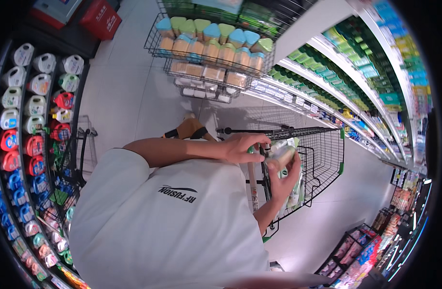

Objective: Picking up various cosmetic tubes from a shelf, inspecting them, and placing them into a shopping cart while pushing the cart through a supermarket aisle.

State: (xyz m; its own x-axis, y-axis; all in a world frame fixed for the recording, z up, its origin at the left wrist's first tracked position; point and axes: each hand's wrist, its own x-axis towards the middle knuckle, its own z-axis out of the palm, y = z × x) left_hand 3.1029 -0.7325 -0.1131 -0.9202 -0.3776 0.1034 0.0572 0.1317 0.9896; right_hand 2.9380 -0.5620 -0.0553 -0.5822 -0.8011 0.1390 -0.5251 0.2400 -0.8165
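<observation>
A small pale green and cream container (283, 156), blurred, is in my right hand (286, 177), tilted above the near end of a black wire shopping cart (324, 159). My left hand (244, 147) reaches across my body with thumb and fingers apart. Its thumb tip is close to the container's near end; whether it touches is unclear. Below my hands, the cart holds several white and green packs (297, 191), partly hidden by my right hand. The cart's handle (254, 191) bears writing and runs beside my white shirt (177, 231).
Wire baskets (159, 50) hold several containers with blue and green lids ahead. Detergent bottles (37, 104) line shelves at left, beside another cart (83, 155). Stocked shelving (325, 72) runs along the right. A red bin (101, 20) stands at upper left, a display rack (347, 249) at lower right.
</observation>
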